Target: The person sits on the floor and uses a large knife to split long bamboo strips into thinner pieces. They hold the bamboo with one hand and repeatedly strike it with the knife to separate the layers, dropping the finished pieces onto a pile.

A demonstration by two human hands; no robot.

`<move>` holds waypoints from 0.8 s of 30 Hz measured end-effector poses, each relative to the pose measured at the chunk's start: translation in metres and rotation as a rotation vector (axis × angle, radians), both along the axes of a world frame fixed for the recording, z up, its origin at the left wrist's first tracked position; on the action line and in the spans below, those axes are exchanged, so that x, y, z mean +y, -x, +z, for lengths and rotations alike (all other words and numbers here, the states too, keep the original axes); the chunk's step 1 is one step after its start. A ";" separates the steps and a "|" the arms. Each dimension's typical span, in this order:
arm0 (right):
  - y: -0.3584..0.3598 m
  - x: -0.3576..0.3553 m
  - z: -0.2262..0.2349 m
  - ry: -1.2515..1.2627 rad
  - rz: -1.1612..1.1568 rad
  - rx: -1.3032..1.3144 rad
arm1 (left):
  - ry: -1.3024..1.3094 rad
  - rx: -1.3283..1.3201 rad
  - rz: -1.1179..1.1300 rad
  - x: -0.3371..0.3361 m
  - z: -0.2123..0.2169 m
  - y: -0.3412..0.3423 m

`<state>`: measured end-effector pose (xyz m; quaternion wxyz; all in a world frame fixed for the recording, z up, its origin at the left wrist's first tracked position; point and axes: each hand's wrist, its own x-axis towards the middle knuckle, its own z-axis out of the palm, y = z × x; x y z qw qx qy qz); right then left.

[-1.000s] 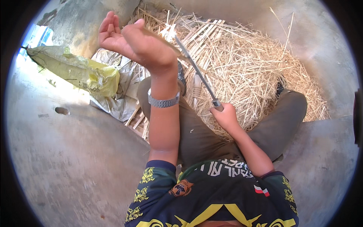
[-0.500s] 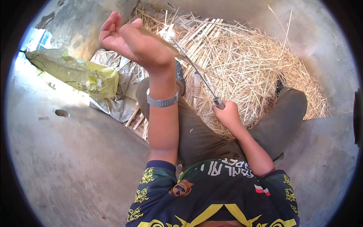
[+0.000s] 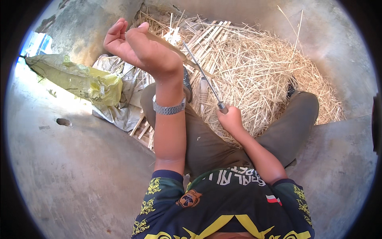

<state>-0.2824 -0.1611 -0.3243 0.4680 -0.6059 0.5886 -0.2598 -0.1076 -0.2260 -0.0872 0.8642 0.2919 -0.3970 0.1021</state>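
My left hand point(image 3: 145, 49) is raised at the upper left, its fingers curled in. A bamboo strip point(image 3: 188, 60) slants out from behind this hand down to the right, and the hand grips it, though the grip itself is partly hidden. In my right hand point(image 3: 231, 120), closed around the handle between my knees, is a long thin-bladed knife point(image 3: 211, 87). Its blade points up and left and crosses the bamboo strip; whether the edge touches it I cannot tell. A wooden handle with wrapped bands point(image 3: 203, 93) lies beside my left leg.
Straw-like shavings point(image 3: 254, 71) pile up between and beyond my legs. Split bamboo lengths point(image 3: 213, 34) lie at the far side. A yellowish woven sack point(image 3: 91, 81) slumps at left. Curved concrete walls point(image 3: 326, 36) surround me, with a hole point(image 3: 63, 122) at left.
My right hand and the knife have shifted slightly left and up. My left hand has dropped a little, with the bamboo strip still in it.
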 end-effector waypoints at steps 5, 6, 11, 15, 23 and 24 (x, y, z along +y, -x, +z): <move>-0.002 0.001 0.001 0.186 0.036 -0.197 | -0.003 -0.113 0.054 0.000 -0.007 0.000; 0.000 -0.001 -0.004 0.144 0.024 -0.202 | -0.029 -0.169 0.096 0.002 -0.009 0.002; 0.007 -0.013 -0.045 -0.065 -0.083 -0.020 | -0.042 -0.217 0.045 0.004 -0.006 0.023; -0.001 -0.010 -0.022 -0.004 -0.106 -0.054 | -0.027 -0.061 -0.110 0.009 0.001 0.047; 0.007 -0.017 -0.041 -0.088 -0.065 -0.137 | 0.110 -0.144 0.051 -0.004 0.004 0.063; 0.009 -0.021 -0.055 -0.133 -0.117 -0.062 | 0.099 -0.299 0.071 -0.002 -0.007 0.043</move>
